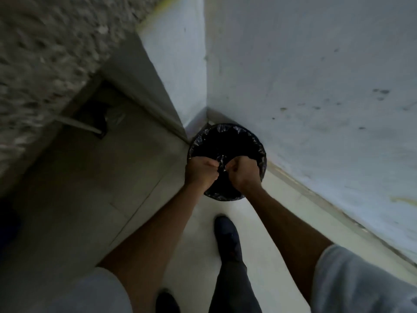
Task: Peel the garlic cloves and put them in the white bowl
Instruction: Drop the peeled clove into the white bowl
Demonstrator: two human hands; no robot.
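Both my hands hover over a round bin lined with a black bag (228, 141) that stands in the corner of the room. My left hand (200, 175) and my right hand (244, 175) are curled into fists, knuckles almost touching. Between them they pinch a small crumpled scrap (222, 164) that glints; in the dim, blurred view I cannot tell what it is. No garlic cloves and no white bowl are in view.
Pale walls (316, 86) meet right behind the bin. A rough stone counter edge (45, 53) runs along the left above cabinet fronts (90, 177). My dark shoe (226, 236) stands on the light floor just before the bin.
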